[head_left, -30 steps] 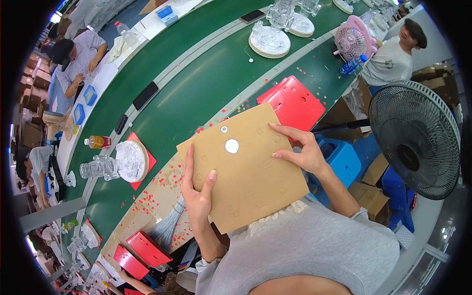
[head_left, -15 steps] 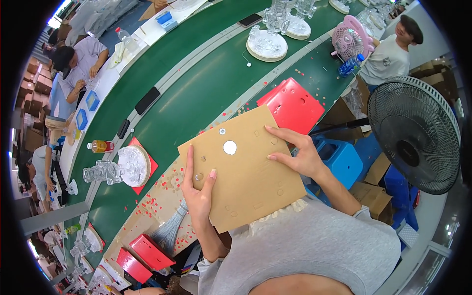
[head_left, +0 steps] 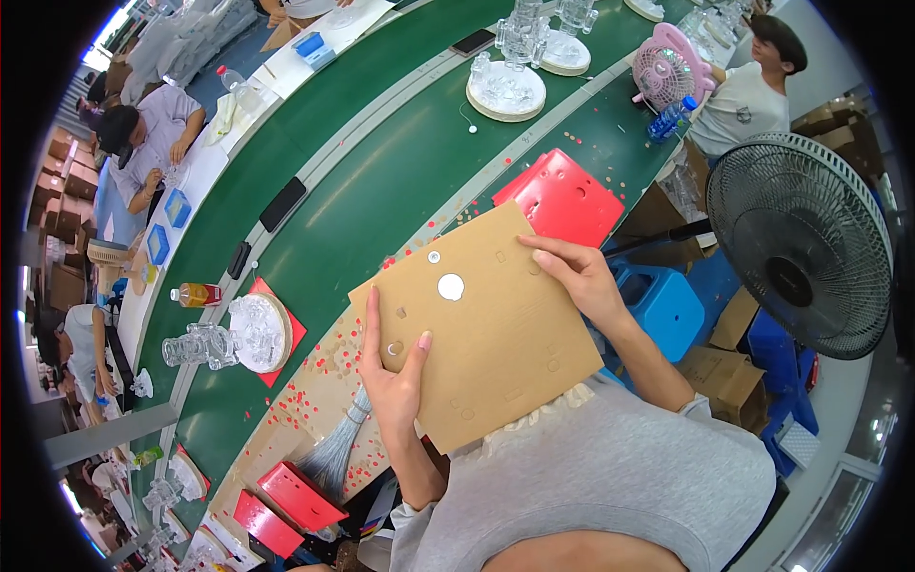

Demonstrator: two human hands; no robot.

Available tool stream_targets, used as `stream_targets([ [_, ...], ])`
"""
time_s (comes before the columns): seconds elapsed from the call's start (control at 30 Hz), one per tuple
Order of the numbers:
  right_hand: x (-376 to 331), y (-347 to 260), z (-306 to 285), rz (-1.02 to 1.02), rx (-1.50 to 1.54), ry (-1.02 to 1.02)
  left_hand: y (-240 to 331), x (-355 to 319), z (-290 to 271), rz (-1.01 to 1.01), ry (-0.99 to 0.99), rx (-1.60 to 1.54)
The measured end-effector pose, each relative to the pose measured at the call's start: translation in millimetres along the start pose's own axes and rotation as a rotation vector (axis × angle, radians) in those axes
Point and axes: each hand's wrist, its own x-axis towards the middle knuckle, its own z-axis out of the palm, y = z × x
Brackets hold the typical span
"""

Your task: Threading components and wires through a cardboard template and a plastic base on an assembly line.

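From my remote feed: L hand (head_left: 389, 379) grips the brown board (head_left: 491, 353) by its left edge, R hand (head_left: 591, 286) by its right, both closed on it, prob. to keep it steady in front of the grey shirt (head_left: 610, 458). Can't see most fingers underneath, so unsure how they're spread (board also hides pt. of the red panels (head_left: 562, 198)).

Bright, even light puts sheen on the green belt (head_left: 381, 181) toward ten o'clock; edges curve into black.
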Motion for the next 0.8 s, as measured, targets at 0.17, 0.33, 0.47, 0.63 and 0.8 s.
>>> stream_targets([
  [0.17,4,-2,16,0.072,0.227,0.183,-6,1,1,0.028,0.014,-0.003],
  [0.33,6,18,13,0.138,0.289,0.168,1,-2,4,0.009,0.024,-0.037],
  [0.47,6,15,12,0.113,0.380,0.119,2,-2,3,-0.014,0.026,-0.053],
  [0.63,10,-1,16,-0.091,0.037,0.198,3,-2,3,-0.001,0.035,-0.067],
  [0.8,11,-26,19,-0.351,-0.568,0.124,-3,-2,2,0.030,0.014,-0.053],
])
